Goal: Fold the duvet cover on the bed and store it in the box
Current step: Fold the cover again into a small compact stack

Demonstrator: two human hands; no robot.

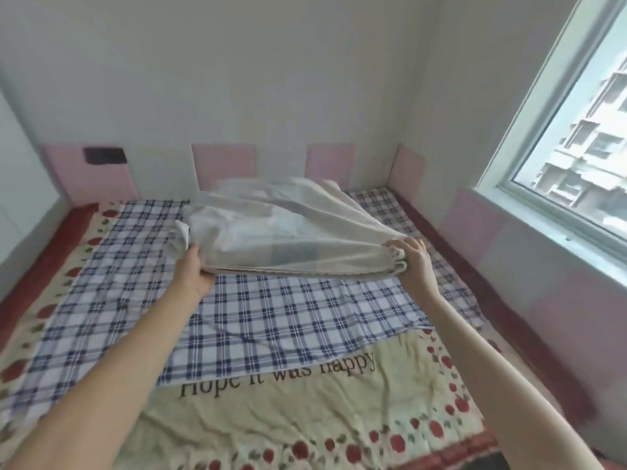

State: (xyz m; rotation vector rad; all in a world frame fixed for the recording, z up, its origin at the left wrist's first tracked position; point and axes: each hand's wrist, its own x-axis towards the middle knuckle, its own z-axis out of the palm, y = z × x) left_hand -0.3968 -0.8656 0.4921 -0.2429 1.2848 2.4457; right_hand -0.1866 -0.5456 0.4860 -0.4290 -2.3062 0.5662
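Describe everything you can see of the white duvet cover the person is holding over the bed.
The duvet cover is thin, off-white and slightly see-through, with a faint greyish patch showing through. It is bunched and partly folded in layers, lifted above the checked sheet. The left hand grips one gathered end, the right hand the other. Its far part sags towards the sheet.

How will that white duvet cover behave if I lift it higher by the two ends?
Probably floppy: the duvet cover sags between the left hand and right hand. Likely light, since it looks thin and semi-sheer. Its bunched ends may slip loose.
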